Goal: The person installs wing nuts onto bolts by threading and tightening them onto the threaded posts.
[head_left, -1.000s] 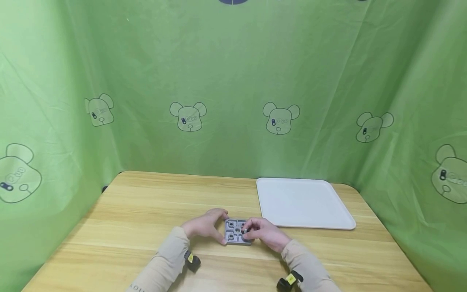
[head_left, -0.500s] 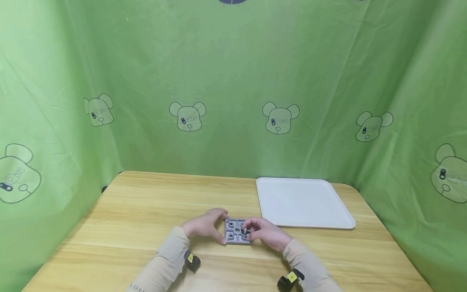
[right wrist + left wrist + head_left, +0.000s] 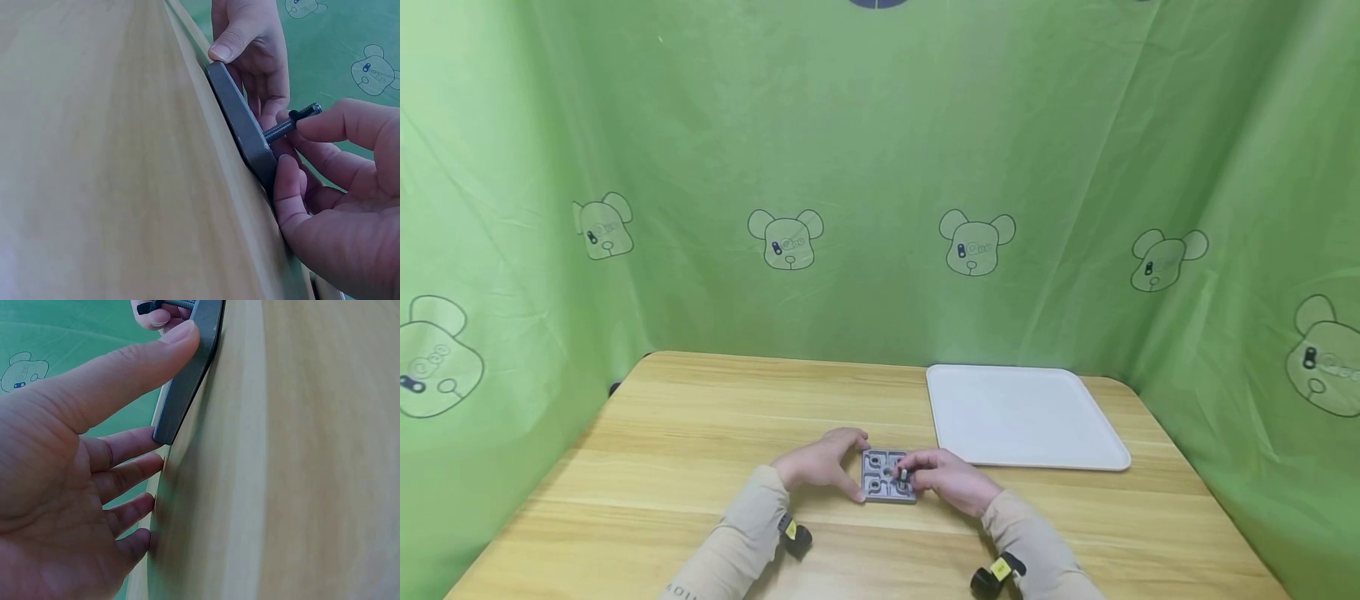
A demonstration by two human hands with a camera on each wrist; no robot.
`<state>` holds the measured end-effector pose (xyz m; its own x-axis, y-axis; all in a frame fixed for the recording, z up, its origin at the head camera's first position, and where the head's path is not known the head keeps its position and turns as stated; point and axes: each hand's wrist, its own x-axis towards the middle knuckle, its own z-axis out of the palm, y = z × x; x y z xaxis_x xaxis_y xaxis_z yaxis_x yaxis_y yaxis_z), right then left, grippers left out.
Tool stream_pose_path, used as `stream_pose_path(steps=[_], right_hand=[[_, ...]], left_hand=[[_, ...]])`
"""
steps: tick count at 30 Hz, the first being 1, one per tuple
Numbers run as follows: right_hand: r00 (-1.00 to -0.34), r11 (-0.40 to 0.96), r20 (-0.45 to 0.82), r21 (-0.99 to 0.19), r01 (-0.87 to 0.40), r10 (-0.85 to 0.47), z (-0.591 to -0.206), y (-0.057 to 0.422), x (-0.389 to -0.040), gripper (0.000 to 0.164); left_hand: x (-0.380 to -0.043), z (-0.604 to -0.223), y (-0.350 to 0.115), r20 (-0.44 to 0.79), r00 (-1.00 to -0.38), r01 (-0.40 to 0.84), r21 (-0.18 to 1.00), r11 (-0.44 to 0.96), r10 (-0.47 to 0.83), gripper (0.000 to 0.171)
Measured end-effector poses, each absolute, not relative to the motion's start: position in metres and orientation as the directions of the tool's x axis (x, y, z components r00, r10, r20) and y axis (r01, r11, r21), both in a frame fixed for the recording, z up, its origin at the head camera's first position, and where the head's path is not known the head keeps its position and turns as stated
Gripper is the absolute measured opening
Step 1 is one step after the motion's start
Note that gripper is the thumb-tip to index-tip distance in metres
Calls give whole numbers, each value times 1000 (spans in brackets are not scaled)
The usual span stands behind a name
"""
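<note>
A square grey plate [image 3: 880, 490] with recesses and round holes lies flat on the table in the head view. My left hand [image 3: 822, 461] holds its left side, thumb at the near corner and index finger towards the far one. From the plate's near right hole rises a threaded bolt [image 3: 279, 131], carrying a black wing nut [image 3: 303, 114] close to its top. My right hand [image 3: 951, 481] has its fingers curled about the wing nut, the index fingertip against it. The right thumb [image 3: 289, 181] sits low by the plate's edge. Part of the plate's right side is hidden under this hand.
A white tray [image 3: 1026, 417] lies at the back right of the wooden table [image 3: 722, 400], just beyond the right hand. Green curtains [image 3: 880, 167] with bear heads surround the table at the back and sides. A black wrist camera [image 3: 796, 537] hangs under the left sleeve.
The wing nut's wings have turned round the bolt, and the right index finger and thumb have shifted about it. The left hand and the plate stay in place.
</note>
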<state>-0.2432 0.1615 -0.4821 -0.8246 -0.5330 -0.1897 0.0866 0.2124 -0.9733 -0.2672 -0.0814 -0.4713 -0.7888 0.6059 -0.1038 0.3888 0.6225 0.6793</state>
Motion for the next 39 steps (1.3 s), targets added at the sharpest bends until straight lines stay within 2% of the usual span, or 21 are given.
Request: stream_pose_path(steps=[13,24,39], right_hand=[[-854,253,-161,-967,35,-495,-483,159,-243,28],[-886,301,-147,-954,10,-439,-482,153,-240,32],[-836,266,-183,-963,46,-517,-481,161,-242,35]], left_hand=[[-267,-471,-81,-101,-790,388,681,621,604,78],[-265,-470,-82,-116,-791,376,681,628,600,79],[-266,-470,-81,-107,-794,377,686,623,599,78]])
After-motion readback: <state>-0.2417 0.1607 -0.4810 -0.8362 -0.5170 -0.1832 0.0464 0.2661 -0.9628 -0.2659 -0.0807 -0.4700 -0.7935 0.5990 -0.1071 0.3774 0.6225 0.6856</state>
